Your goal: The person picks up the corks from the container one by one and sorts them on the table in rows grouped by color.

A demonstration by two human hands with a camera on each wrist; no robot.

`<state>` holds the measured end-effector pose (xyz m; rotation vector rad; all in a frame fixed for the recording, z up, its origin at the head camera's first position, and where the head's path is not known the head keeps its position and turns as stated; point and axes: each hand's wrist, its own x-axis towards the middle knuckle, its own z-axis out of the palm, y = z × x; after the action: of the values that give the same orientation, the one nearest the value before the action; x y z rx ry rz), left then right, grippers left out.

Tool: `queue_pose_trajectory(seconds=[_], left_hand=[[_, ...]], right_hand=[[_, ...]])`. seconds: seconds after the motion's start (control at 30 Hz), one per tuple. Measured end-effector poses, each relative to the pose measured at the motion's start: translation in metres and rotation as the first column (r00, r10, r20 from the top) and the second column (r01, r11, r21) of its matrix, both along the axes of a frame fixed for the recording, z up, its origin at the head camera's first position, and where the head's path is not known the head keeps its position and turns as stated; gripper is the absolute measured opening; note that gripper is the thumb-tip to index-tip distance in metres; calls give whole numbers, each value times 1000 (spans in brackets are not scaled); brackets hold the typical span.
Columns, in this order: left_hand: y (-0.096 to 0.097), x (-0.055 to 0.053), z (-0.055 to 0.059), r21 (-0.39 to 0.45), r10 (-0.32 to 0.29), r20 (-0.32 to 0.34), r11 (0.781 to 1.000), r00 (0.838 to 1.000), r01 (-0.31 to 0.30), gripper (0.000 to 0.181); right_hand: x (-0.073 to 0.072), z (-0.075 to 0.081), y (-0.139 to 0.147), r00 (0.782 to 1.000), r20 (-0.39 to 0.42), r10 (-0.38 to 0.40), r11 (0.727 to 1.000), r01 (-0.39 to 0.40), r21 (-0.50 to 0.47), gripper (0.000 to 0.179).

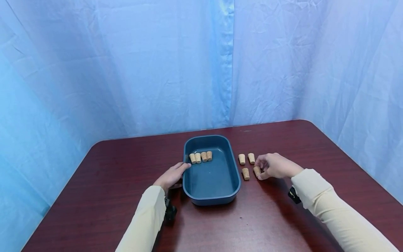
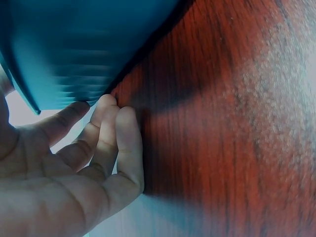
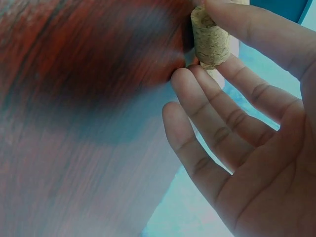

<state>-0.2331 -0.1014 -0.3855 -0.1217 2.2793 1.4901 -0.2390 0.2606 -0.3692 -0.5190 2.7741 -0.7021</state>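
Pinching a speckled cork (image 1: 256, 171) between thumb and forefinger, a person's right hand (image 1: 277, 165) works just beside the right wall of a dark blue tray (image 1: 212, 182), its other fingers loosely bent and clear of the cork. Whether that cork touches the table (image 1: 126, 175) cannot be told. At the tray's left wall, the left hand (image 1: 171, 177) grips the side, thumb over the rim and fingers against the outer face. Three more corks sit to the right of the tray: two pale corks (image 1: 241, 159) towards its far end and a darker cork (image 1: 245, 174) nearer, between the tray and the pinched one. Inside the tray, a row of four corks (image 1: 204, 156) lines up near the far end, from its left wall to about the middle, the two at left paler. Beyond the tray hangs a light blue curtain (image 1: 157, 70).
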Motion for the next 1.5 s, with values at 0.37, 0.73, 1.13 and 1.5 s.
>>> queue_pose_trajectory(seconds=[0.37,0.73,1.13,1.5], left_hand=[[0,0,2,-5,-1,0,1000,1000,1,62],[0,-3,2,-3,-8,1,1000,1000,8,63],[-1,-3,0,4,-8,2,1000,1000,8,63],[-1,-2,-1,7,-6,4,1000,1000,6,63]], right_hand=[[0,11,-6,999,-33,-3,1000,3,-3,42],[-2,38,-19,989,-146,26,996,-39,-82,33],[-11,52,-36,987,-160,-13,983,-17,-184,31],[-20,57,-63,992,-98,-76,957,45,-287,32]])
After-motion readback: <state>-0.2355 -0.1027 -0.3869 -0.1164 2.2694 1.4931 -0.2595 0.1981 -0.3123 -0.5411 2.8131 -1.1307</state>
